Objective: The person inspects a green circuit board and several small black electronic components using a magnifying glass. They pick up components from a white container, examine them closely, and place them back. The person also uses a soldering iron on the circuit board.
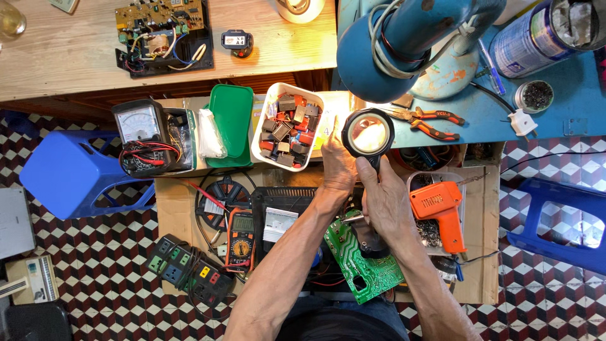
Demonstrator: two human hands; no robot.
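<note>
Brimming white tray (264, 120) of capacitors (289, 129)

Both forearms raised; left hand (339, 165) cupped, right hand (385, 202) clenched

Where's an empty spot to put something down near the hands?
Bare wood shows on the pale wooden tabletop, left of the brown circuit board. A smaller bare strip lies between the small black block and the white tape roll. Around the left hand and right hand holding the black magnifying glass, it is crowded.
</note>
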